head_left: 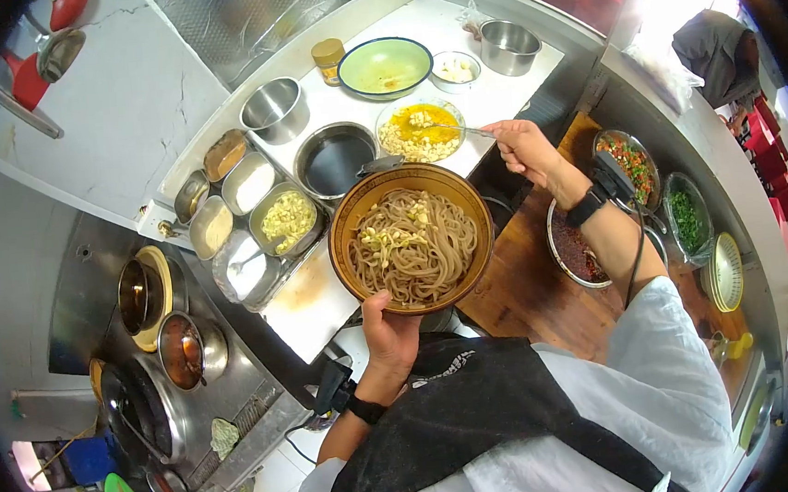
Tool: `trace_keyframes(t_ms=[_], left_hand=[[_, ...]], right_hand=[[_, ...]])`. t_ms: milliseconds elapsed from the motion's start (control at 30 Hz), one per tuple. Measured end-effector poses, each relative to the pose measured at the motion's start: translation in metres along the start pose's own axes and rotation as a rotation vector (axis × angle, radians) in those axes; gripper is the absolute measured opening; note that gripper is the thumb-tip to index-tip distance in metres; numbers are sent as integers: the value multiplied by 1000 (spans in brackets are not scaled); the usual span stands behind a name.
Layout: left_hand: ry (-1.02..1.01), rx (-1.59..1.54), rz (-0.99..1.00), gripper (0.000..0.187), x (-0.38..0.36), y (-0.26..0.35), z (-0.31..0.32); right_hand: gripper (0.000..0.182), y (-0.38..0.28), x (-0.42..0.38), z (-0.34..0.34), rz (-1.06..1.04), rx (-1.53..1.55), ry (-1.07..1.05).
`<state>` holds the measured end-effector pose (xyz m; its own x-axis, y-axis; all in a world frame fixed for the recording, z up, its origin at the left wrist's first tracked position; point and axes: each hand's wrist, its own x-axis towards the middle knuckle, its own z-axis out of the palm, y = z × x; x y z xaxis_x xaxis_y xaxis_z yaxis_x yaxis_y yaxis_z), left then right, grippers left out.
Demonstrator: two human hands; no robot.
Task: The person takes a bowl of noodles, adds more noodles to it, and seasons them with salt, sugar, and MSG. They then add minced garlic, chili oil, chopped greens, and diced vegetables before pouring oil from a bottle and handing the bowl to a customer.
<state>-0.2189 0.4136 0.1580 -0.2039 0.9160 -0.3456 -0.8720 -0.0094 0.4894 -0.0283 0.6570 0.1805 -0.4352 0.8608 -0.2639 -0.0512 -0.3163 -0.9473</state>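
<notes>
My left hand grips the near rim of a brown bowl, thumb over the edge. Brownish noodles fill the bowl, with pale yellow chopped bits on top. At the upper right, my right hand is closed on the handle of a metal spoon. The spoon's end is over a glass bowl of yellow liquid and chopped pale pieces, and seems to carry some of them. Just behind the noodle bowl is a metal pot of dark liquid, with a dark ladle end at its near rim.
Seasoning tins, one with chopped yellow bits, stand left of the dark pot. A green enamel basin, a jar and steel pots stand behind. Bowls of chopped vegetables and greens line the wooden board at right.
</notes>
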Motion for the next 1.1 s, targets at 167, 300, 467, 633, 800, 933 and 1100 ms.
trace_keyframes(t_ms=[167,300,467,633,800,933,1100], left_hand=[[-2,-13,-16,52,1,0,2],[-44,-7,9,53,1,0,0],[-26,-8,-3,55,1,-1,1],[59,-17,62,57,0,-4,-2],[-18,-12,7,61,5,-3,-4],[-33,49,-10,63,5,3,-9],[-135,17,-2,65,8,8,-24]], right_hand=[[21,-22,-67,8,-409,-513,10],[37,-17,-121,13,-996,-1549,-196],[39,0,-107,8,-1067,-1369,30],[21,27,-29,15,-557,-936,185],[37,42,3,36,-100,-418,-34],[32,41,-77,24,-345,-1038,301],[25,88,-185,-104,-381,-1709,800]])
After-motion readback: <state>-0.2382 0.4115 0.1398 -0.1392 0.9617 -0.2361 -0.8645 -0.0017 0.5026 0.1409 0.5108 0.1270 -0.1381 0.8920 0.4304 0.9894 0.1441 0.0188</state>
